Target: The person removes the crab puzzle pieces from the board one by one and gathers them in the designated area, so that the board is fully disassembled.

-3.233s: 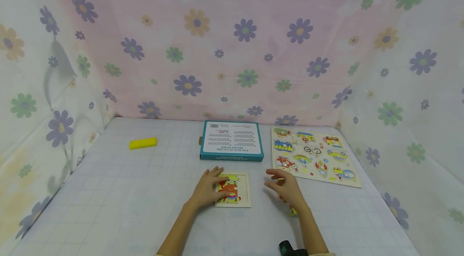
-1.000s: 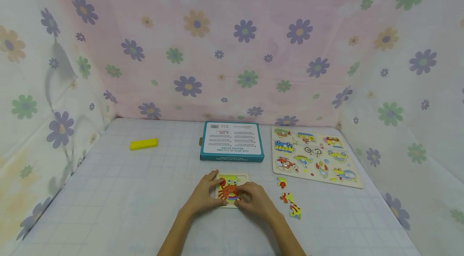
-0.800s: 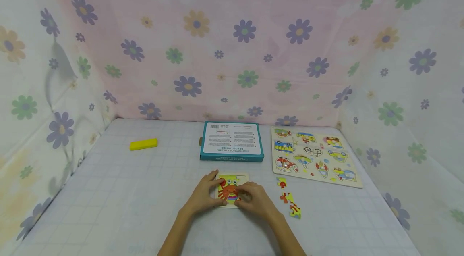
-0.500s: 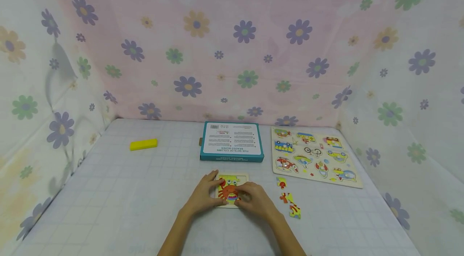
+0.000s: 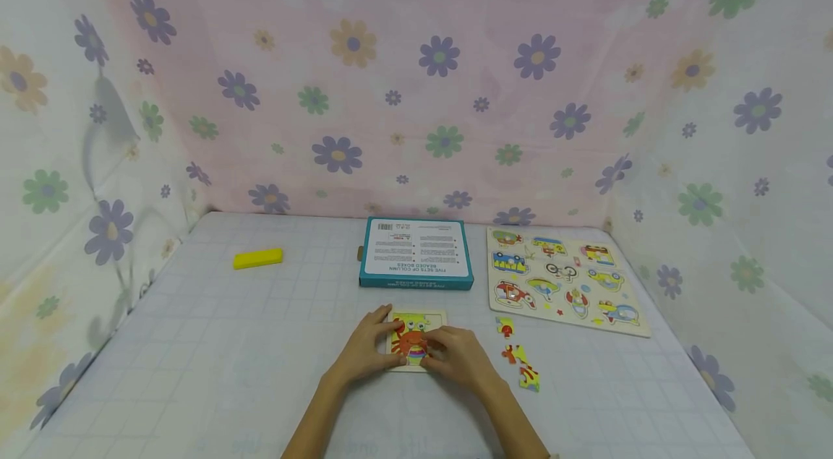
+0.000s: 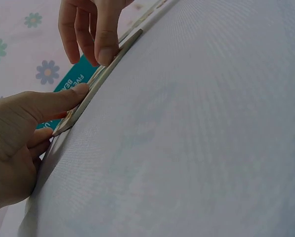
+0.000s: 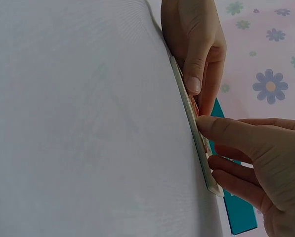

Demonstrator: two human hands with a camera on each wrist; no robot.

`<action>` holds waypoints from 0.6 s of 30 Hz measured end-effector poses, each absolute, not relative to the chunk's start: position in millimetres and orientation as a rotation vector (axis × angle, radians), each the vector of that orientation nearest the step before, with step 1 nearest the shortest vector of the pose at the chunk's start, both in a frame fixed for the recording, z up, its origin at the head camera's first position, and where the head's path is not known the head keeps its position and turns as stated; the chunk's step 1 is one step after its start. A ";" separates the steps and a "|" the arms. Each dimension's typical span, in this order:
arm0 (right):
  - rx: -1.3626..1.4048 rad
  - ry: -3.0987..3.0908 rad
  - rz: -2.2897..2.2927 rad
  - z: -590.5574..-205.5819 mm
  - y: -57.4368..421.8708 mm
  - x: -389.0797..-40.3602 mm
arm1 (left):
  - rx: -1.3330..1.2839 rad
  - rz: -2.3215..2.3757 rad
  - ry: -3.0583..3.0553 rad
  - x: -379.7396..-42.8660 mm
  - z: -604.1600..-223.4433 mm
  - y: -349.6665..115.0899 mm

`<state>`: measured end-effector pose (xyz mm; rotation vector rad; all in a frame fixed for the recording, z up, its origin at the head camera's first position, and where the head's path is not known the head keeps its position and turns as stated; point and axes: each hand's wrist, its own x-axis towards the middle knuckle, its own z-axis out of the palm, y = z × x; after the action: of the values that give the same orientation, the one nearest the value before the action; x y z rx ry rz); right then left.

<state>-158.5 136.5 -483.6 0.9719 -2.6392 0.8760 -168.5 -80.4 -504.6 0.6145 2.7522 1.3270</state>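
A small square crab jigsaw puzzle (image 5: pixel 440 317) in a pale wooden frame lies on the table before me. My left hand (image 5: pixel 361 350) holds its left side, thumb at the near edge and fingers farther up the frame. With thumb and index finger, my right hand (image 5: pixel 463 359) pinches a puzzle piece at the right part of the crab picture; the fingers mostly hide that piece. In the right wrist view, the right thumb lies at the frame edge (image 7: pixel 190 116). Loose puzzle pieces (image 5: pixel 505 327) lie in a row to the right of my right hand.
Behind the puzzle lies a teal-edged box (image 5: pixel 416 249) with printed text. A larger wooden vehicle puzzle board (image 5: pixel 566 314) is at the back right, and a yellow block (image 5: pixel 257 258) at the back left. Flower-patterned cloth (image 5: pixel 403 119) encloses the table.
Since the oldest frame, my right hand has moved left from beside the puzzle onto its right part, uncovering the loose pieces. My left hand has shifted slightly. Over the last second both hands stay nearly still.
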 end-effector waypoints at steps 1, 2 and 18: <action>0.971 -2.641 0.882 -483.9 136.7 -158.5 | 0.613 1.328 2.752 -168.5 -504.3 -80.4; 0.969 -2.640 0.890 -484.0 137.0 -158.3 | 0.610 1.329 2.751 -168.5 -504.0 -80.3; 1.042 -2.574 0.905 -487.4 139.1 -158.1 | 0.582 1.340 2.740 -168.6 -503.5 -80.2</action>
<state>-158.1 139.1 -487.4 1.0422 -2.5738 0.9053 -168.6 -80.2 -503.5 0.5822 2.7405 1.3403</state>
